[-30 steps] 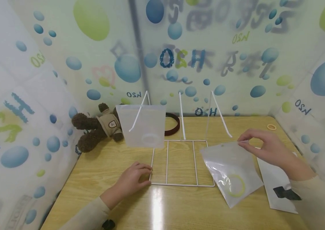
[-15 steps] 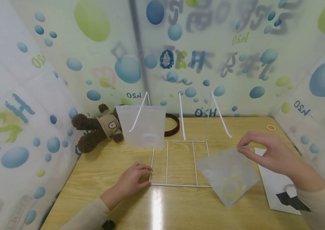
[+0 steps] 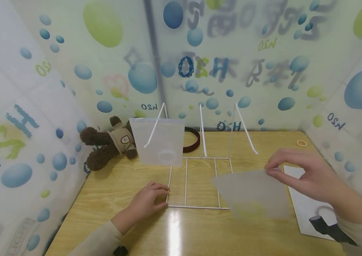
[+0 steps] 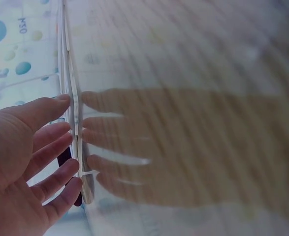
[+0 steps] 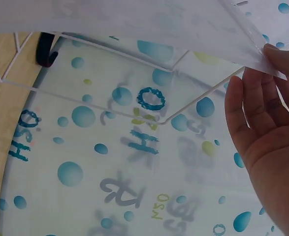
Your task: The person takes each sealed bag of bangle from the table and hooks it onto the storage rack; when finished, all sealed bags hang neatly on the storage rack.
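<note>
A translucent bag is pinched by its upper edge in the right hand, near the right end of a white wire rack. The rack's left side is touched by the left hand, fingers relaxed; firmer bracing and a squared bag are advised.

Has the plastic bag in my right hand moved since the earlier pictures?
Yes. In the head view, the bag has swung left relative to the white wire rack, and now overlaps more of its base.
</note>
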The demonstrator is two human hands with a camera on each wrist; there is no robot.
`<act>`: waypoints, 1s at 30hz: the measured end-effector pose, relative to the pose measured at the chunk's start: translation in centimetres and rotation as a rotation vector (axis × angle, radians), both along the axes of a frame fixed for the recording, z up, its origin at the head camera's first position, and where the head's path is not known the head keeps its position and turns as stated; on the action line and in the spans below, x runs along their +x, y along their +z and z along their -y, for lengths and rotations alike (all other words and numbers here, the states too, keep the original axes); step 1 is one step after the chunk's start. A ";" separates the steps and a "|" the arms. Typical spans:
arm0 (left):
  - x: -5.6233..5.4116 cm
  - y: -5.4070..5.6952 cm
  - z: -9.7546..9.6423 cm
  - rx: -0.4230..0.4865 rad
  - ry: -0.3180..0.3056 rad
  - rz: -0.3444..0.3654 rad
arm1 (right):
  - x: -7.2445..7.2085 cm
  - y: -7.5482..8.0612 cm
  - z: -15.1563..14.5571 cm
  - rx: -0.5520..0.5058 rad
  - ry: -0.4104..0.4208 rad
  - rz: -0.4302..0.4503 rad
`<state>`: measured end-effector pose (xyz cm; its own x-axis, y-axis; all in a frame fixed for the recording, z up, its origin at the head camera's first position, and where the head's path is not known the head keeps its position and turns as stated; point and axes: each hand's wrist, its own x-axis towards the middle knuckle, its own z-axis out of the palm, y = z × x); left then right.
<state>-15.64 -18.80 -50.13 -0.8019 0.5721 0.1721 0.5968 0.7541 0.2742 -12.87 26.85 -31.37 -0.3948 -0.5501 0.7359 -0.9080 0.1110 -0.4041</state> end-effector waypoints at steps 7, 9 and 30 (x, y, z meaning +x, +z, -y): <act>0.0 0.0 0.1 -0.003 -0.006 -0.007 | 0.4 1.2 1.0 -0.037 0.035 -0.063; 0.0 0.0 0.1 -0.003 -0.005 -0.007 | 0.5 1.6 1.3 -0.051 0.037 -0.082; -0.1 0.1 0.0 -0.004 -0.009 -0.013 | -0.3 5.8 5.8 0.011 0.044 -0.139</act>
